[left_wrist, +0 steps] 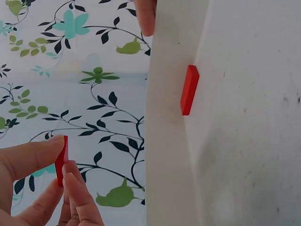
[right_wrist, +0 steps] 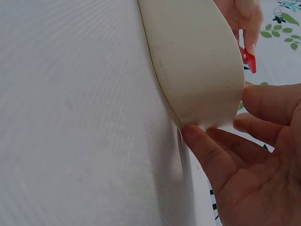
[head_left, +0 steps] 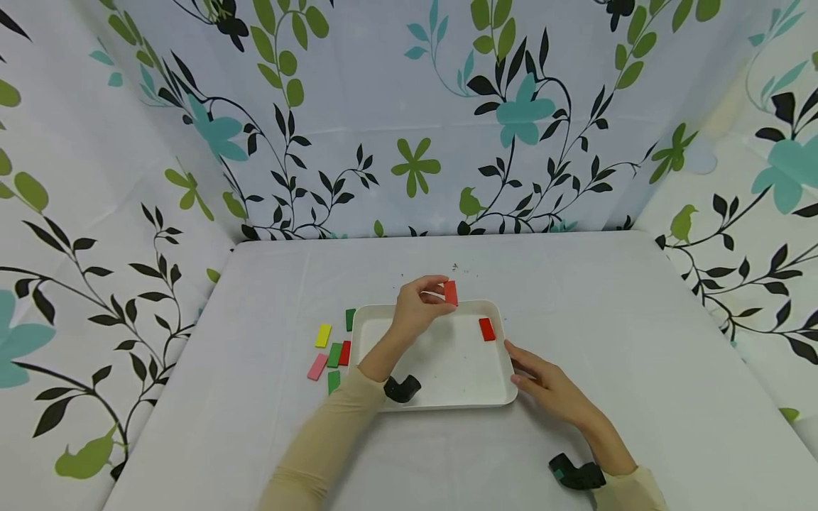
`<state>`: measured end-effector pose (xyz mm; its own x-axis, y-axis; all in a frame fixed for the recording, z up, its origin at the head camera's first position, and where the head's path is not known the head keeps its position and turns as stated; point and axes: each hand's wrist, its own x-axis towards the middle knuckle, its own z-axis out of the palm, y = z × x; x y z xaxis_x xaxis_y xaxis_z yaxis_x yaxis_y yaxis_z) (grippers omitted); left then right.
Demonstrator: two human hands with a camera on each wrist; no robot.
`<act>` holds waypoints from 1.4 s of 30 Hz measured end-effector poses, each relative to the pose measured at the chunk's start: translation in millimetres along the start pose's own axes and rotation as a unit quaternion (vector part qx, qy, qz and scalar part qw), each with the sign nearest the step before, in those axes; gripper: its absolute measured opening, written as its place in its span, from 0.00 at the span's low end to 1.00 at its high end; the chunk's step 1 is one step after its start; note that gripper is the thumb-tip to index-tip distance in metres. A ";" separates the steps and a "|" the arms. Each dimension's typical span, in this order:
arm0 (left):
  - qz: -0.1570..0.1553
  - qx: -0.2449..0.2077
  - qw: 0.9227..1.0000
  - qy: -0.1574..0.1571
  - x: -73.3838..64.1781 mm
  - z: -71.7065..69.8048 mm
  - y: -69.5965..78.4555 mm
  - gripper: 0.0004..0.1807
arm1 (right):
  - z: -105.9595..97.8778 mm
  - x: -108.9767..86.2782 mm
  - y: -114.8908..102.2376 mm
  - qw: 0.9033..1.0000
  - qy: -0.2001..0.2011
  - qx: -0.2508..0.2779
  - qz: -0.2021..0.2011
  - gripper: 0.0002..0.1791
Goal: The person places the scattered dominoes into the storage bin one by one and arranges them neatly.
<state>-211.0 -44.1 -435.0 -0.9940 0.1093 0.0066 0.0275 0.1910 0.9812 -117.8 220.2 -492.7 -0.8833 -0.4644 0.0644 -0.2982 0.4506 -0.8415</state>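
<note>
My left hand (head_left: 415, 311) is raised over the far part of a white rectangular tray (head_left: 456, 372). Between thumb and fingertips it pinches a thin red block (head_left: 450, 293), seen edge-on in the left wrist view. A second red block (head_left: 487, 329) is in the tray, close to its right wall. At the tray's right side, my right hand (head_left: 549, 387) holds the wall. The right wrist view has one fingertip at the rim and others lower down, near the base.
Left of the tray, several small flat blocks lie loose on the white-covered table: a yellow block (head_left: 323, 336), a pink block (head_left: 317, 367), a red block (head_left: 345, 353) and green blocks such as this green block (head_left: 334, 355). Leaf-patterned curtain (head_left: 415, 121) surrounds the table's back and sides.
</note>
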 end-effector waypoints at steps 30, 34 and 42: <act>-0.053 0.134 0.986 -0.078 9.5 47.9 -29.6 0.24 | -1.1 1.0 -1.7 1.000 0.001 -0.014 0.001 0.33; -0.049 0.142 0.985 -0.085 11.2 50.5 -32.4 0.24 | -0.7 0.9 -0.8 1.000 0.001 -0.011 0.000 0.33; -0.042 0.153 0.983 -0.087 14.6 53.8 -38.4 0.25 | -0.3 1.1 1.1 1.000 0.001 -0.016 -0.002 0.33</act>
<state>-220.9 2.6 -483.0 -0.9618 0.2402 -0.1315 0.0027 0.4886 0.8725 -119.3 220.4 -493.4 -0.8824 -0.4655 0.0688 -0.3132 0.4720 -0.8241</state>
